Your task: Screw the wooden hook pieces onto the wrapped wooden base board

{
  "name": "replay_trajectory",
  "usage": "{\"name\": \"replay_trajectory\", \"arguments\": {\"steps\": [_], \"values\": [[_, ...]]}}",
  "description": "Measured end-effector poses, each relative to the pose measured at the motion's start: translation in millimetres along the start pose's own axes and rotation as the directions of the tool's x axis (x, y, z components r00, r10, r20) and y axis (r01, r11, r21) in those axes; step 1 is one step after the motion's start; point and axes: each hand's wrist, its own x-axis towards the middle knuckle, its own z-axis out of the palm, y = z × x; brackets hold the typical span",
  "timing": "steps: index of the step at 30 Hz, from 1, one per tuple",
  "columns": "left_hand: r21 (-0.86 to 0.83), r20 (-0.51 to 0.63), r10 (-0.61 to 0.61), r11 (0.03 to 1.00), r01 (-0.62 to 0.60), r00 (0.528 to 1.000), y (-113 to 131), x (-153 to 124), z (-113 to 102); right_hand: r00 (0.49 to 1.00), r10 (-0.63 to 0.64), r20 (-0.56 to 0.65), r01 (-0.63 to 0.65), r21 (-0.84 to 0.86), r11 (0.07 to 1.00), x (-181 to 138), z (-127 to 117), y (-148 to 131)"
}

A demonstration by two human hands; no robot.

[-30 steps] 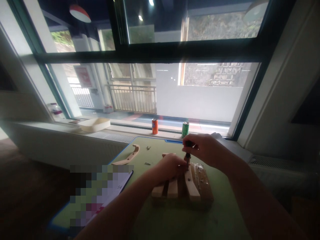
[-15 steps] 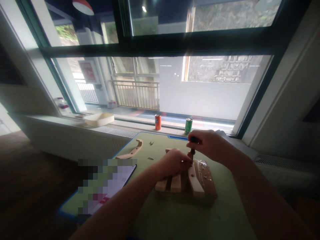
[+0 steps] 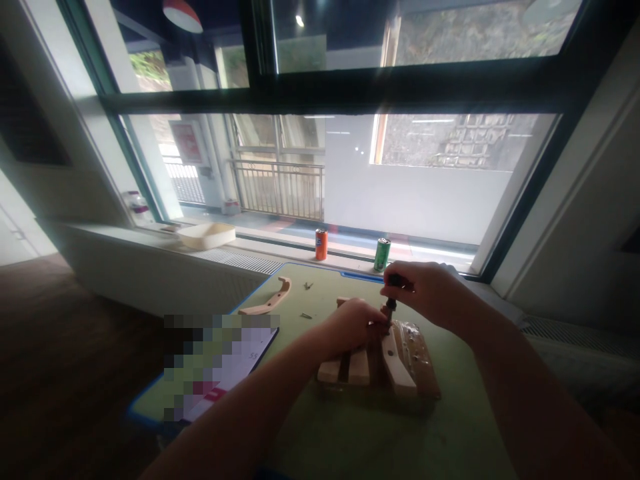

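My right hand (image 3: 417, 283) is closed around the black handle of a screwdriver (image 3: 393, 293), held nearly upright with its shaft pointing down. The shaft meets the upper part of a curved wooden piece (image 3: 397, 367) with a dark hole in it. My left hand (image 3: 350, 327) lies over the wooden parts, thumb and finger pinched close to the screwdriver's lower end; what they grip is hidden. Under and beside that hand are flat wooden slats (image 3: 359, 369). A plastic-wrapped brown block or pack (image 3: 423, 363) sits directly right of the curved piece.
On the green table mat (image 3: 320, 427) lie another curved wooden piece (image 3: 273, 300) and a few screws (image 3: 306, 316). A partly blurred tablet or sheet (image 3: 245, 360) is at left. An orange can (image 3: 321, 245), a green can (image 3: 382, 254) and a cream tray (image 3: 207, 235) stand on the windowsill.
The whole view has shifted slightly, so everything appears a little further right. Both hands keep the same hold, the screwdriver still upright at the curved piece.
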Motion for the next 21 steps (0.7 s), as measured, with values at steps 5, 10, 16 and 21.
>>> {"name": "replay_trajectory", "arguments": {"steps": [5,10,16,21], "values": [[-0.001,-0.006,0.01,1.0,-0.01,1.0,-1.6,0.3,1.3,1.0,-0.003,-0.006,0.003,-0.007,1.0,0.9,1.4,-0.3],[-0.044,-0.014,0.01,0.999,-0.01,1.0,-2.1,0.0,2.3,1.0,-0.017,0.019,0.017,-0.024,1.0,-0.5,0.6,-4.4],[-0.045,-0.016,-0.019,0.999,0.018,1.0,-1.0,-0.2,2.7,0.999,-0.033,0.039,0.034,-0.022,0.999,-2.2,-0.4,-4.9],[-0.061,-0.024,-0.015,0.998,0.013,1.0,-2.9,0.5,4.0,0.999,-0.011,0.041,0.014,-0.052,0.999,-3.8,1.1,-3.2]]}}
